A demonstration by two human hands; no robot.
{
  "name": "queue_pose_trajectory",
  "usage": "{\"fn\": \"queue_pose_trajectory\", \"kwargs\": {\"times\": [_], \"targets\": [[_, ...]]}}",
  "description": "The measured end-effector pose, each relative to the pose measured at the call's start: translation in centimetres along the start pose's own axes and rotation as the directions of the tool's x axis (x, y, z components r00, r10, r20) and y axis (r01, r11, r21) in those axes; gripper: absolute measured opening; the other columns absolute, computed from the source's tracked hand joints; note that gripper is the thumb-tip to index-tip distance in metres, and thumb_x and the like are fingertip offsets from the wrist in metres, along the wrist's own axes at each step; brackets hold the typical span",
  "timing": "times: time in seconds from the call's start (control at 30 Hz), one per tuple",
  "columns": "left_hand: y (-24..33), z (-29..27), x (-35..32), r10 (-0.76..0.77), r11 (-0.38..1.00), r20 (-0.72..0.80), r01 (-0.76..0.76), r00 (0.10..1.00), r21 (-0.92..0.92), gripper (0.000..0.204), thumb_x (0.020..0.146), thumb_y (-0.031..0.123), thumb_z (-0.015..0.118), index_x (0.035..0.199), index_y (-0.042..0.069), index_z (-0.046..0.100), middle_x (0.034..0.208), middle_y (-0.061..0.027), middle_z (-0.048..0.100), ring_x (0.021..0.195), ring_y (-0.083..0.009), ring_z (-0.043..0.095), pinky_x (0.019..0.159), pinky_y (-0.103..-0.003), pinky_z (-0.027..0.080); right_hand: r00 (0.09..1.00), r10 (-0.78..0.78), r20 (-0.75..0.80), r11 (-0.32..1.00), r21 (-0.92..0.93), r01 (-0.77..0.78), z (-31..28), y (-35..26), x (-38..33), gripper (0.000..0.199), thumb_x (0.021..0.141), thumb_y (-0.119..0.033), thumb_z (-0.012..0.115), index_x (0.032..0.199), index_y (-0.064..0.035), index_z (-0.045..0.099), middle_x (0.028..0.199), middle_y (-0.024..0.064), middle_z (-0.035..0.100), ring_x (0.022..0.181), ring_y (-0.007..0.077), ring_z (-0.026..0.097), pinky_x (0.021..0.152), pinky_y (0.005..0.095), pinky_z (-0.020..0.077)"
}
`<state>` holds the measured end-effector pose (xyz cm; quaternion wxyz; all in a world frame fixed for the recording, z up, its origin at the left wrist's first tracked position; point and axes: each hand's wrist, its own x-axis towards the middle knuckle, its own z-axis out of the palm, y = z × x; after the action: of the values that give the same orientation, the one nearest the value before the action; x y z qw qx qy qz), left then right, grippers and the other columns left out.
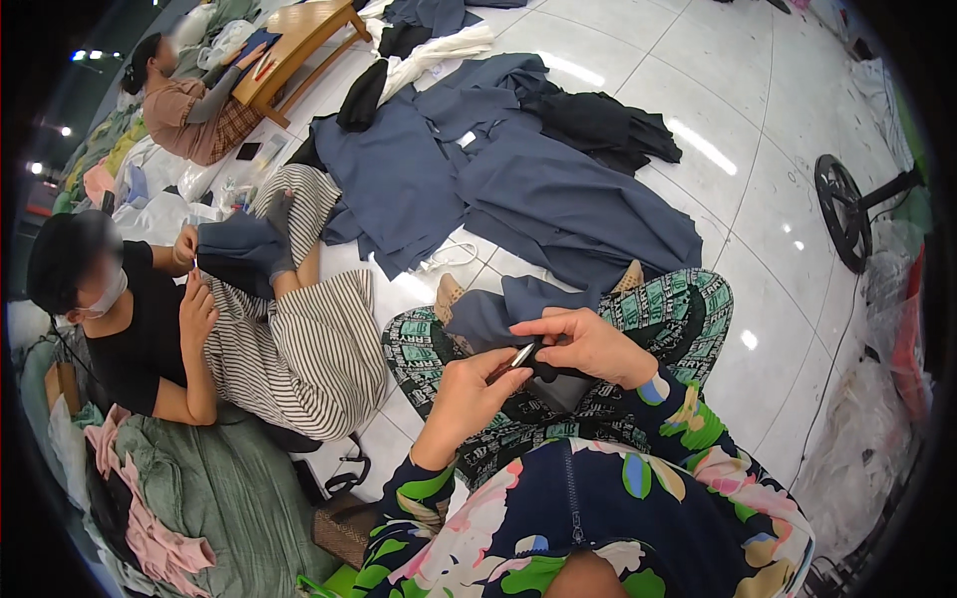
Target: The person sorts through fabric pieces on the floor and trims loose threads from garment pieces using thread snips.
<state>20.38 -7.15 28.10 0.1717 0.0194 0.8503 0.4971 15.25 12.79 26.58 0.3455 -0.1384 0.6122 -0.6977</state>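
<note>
Together, left hand (469, 394) and right hand (588, 344) pinch small metal tool (522, 356) (over lap).

Glossy white floor tiles (768, 149) are catching streaks of ceiling light. A low wooden table (289, 40) is standing at the far left. A black floor fan (847, 209) is sitting at the right, and small lamps (85, 55) are glowing in the dim far corner.
</note>
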Motion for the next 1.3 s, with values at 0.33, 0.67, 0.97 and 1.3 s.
{"fn": "queue_pose_trajectory", "kwargs": {"times": [0.33, 0.67, 0.97, 1.3], "targets": [[0.5, 0.4, 0.0, -0.033, 0.999, 0.013, 0.034, 0.999, -0.024, 0.026, 0.082, 0.011, 0.070, 0.103, -0.003, 0.065, 0.071, -0.0019, 0.064, 0.062, -0.0035, 0.051, 0.054, -0.020, 0.041, 0.999, -0.038, 0.021, 0.999, 0.020, 0.037, 0.0, 1.2, -0.2, 0.042, 0.080, 0.002, 0.057, 0.122, -0.0038, 0.059, 0.085, 0.0000, 0.043, 0.072, 0.0070, 0.046, 0.064, 0.0212, 0.0384], [0.9, 0.4, 0.0, -0.008, 0.999, -0.025, 0.009, 1.000, 0.033, 0.027, 0.081, 0.012, 0.071, 0.103, -0.002, 0.065, 0.071, -0.0035, 0.065, 0.061, -0.0047, 0.053, 0.053, -0.020, 0.042, 0.998, -0.066, -0.012, 0.998, -0.023, 0.066, -0.3, 1.5, -0.2, 0.044, 0.080, 0.002, 0.057, 0.124, -0.0024, 0.057, 0.083, -0.0004, 0.041, 0.073, 0.0061, 0.045, 0.063, 0.0210, 0.0380], [0.9, 0.4, -0.1, 0.020, 0.998, -0.025, -0.018, 0.999, 0.063, 0.025, 0.083, 0.016, 0.068, 0.102, 0.000, 0.065, 0.069, -0.0087, 0.065, 0.058, -0.0106, 0.058, 0.055, -0.025, 0.045, 0.993, -0.113, 0.017, 0.993, -0.040, 0.113, 0.2, 1.5, 0.1, 0.044, 0.080, 0.004, 0.056, 0.123, -0.0019, 0.057, 0.084, 0.0006, 0.042, 0.074, 0.0070, 0.047, 0.065, 0.0223, 0.0400], [0.6, 0.2, -0.1, -0.006, 0.999, -0.020, 0.007, 1.000, 0.036, 0.025, 0.082, 0.016, 0.068, 0.101, 0.000, 0.066, 0.065, -0.0081, 0.063, 0.055, -0.0090, 0.054, 0.053, -0.025, 0.043, 0.999, -0.053, -0.007, 0.998, 0.041, 0.053, -0.1, 1.3, -0.3, 0.044, 0.081, 0.005, 0.055, 0.125, -0.0003, 0.055, 0.086, -0.0007, 0.040, 0.074, 0.0061, 0.047, 0.064, 0.0215, 0.0398]]}}
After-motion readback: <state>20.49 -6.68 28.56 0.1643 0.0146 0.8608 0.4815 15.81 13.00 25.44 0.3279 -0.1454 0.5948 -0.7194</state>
